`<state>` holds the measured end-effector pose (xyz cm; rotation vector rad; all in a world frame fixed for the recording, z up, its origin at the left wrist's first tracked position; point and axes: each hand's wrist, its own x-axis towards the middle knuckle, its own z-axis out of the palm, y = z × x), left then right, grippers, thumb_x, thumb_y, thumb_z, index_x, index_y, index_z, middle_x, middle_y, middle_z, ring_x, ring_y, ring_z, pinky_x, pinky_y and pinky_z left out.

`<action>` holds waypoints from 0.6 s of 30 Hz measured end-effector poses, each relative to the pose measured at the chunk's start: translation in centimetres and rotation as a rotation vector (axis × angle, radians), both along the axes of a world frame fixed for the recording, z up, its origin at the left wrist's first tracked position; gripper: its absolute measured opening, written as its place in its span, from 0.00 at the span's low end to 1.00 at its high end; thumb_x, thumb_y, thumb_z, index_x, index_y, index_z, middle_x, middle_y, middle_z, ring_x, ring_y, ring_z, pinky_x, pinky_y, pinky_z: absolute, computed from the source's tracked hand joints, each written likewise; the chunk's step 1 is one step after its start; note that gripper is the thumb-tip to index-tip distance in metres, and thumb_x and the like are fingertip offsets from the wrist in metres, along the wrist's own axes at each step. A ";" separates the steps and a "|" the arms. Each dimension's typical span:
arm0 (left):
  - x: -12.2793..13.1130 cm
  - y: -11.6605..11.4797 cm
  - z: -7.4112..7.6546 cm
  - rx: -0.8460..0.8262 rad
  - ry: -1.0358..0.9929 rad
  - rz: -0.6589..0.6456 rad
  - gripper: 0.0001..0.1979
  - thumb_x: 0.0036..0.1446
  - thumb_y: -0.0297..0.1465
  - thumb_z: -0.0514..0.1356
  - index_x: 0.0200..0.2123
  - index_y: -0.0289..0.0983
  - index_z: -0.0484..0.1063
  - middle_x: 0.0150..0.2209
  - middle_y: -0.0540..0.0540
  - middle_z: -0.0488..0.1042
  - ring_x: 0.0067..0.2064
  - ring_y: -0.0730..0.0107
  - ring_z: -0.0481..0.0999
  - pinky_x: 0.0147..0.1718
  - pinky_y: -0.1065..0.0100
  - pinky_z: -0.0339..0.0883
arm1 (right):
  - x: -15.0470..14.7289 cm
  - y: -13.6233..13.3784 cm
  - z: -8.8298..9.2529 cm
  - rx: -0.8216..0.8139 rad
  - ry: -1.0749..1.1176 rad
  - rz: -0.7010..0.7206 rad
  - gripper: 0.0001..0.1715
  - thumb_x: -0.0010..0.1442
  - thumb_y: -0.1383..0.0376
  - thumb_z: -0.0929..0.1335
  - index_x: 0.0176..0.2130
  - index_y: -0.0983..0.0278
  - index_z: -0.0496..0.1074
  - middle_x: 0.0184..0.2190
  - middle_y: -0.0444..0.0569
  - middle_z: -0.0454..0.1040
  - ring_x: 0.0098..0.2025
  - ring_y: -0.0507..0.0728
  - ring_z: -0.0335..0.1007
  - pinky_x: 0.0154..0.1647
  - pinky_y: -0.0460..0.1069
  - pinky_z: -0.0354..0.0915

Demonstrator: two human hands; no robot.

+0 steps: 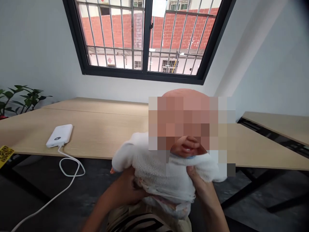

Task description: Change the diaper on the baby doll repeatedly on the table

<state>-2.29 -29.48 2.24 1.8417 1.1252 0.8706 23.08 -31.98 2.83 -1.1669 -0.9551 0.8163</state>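
A baby doll in a white fleecy top (159, 167) sits upright in front of me, facing me, over my lap. My left hand (126, 190) grips the doll's side at the lower edge of the top, fingers curled into the fabric. My right hand (196, 180) pinches the top near the doll's chest, just under its chin. A diaper (169, 206) shows below the top. The doll's small hand (112, 170) pokes out of the sleeve on the left.
A long wooden table (101, 135) stands behind the doll, with a white power bank (60, 135) and its white cable (70, 167) hanging off the edge. A potted plant (19, 100) is at far left, a second table (277, 124) at right, a barred window (147, 35) ahead.
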 end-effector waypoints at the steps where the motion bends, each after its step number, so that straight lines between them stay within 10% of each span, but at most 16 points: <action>1: -0.2 -0.1 0.2 0.061 0.044 0.003 0.28 0.39 0.40 0.69 0.48 0.56 0.72 0.48 0.51 0.79 0.50 0.46 0.78 0.45 0.50 0.75 | 0.3 -0.4 -0.8 0.022 -0.036 -0.035 0.51 0.43 0.44 0.76 0.62 0.53 0.66 0.58 0.47 0.71 0.67 0.66 0.57 0.70 0.62 0.50; 6: -1.4 -1.9 2.3 0.363 0.355 0.166 0.11 0.36 0.44 0.70 0.22 0.49 0.73 0.23 0.46 0.77 0.26 0.46 0.79 0.23 0.53 0.71 | 1.2 -2.0 -4.5 0.095 -0.168 -0.134 0.45 0.43 0.49 0.74 0.58 0.25 0.60 0.54 0.22 0.70 0.64 0.63 0.61 0.57 0.62 0.72; 10: -1.4 -4.1 4.3 0.722 0.194 0.284 0.19 0.47 0.48 0.66 0.16 0.46 0.65 0.13 0.50 0.65 0.16 0.65 0.68 0.15 0.64 0.59 | 0.4 -3.0 -5.1 0.008 -0.122 -0.152 0.50 0.39 0.47 0.74 0.59 0.24 0.57 0.53 0.18 0.69 0.63 0.65 0.62 0.50 0.63 0.76; 14: -0.2 -5.0 6.0 0.990 -0.159 0.377 0.08 0.56 0.38 0.65 0.38 0.43 0.73 0.30 0.49 0.73 0.32 0.65 0.75 0.29 0.64 0.72 | -1.3 -4.3 -4.4 -0.152 -0.020 -0.204 0.54 0.39 0.49 0.76 0.64 0.48 0.63 0.58 0.38 0.71 0.65 0.67 0.60 0.62 0.58 0.66; 18: 1.2 -4.7 7.6 0.880 -0.146 0.319 0.36 0.54 0.41 0.68 0.63 0.44 0.59 0.60 0.39 0.64 0.60 0.49 0.67 0.55 0.51 0.69 | -2.5 -5.2 -4.1 -0.215 -0.007 -0.196 0.47 0.40 0.51 0.78 0.58 0.57 0.72 0.57 0.47 0.72 0.65 0.67 0.59 0.66 0.57 0.59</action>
